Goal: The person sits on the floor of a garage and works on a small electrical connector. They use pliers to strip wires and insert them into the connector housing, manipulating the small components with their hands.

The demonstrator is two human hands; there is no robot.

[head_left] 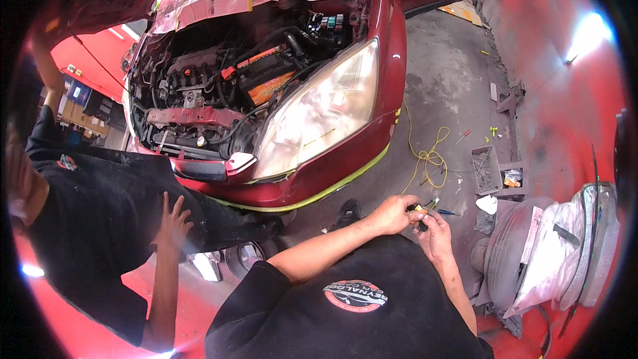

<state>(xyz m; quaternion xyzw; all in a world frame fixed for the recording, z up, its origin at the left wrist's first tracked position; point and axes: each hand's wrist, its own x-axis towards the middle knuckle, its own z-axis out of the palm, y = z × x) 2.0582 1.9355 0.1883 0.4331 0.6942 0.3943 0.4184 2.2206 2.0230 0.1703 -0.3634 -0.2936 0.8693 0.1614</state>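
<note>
In front of my chest, my left hand (393,214) and my right hand (436,235) meet with bent, closed fingers around a small black and yellow part (419,215). The fingers cover much of it, so its exact kind is hidden. Just beyond my fingertips, slim tools with green and blue handles (446,212) appear near the floor. Ahead stands a red car with its hood raised; its headlight (322,116) faces me. Inside the engine bay (199,86), a black and orange battery (267,86) sits behind the headlight.
Another person in black (100,206) leans at my left, one hand (174,225) on a thigh, one arm raised. A yellow cord (430,157) lies coiled on the floor. Right of it are a grey tray (486,169), a tire (508,239) and wrapped parts (551,246) by the red wall.
</note>
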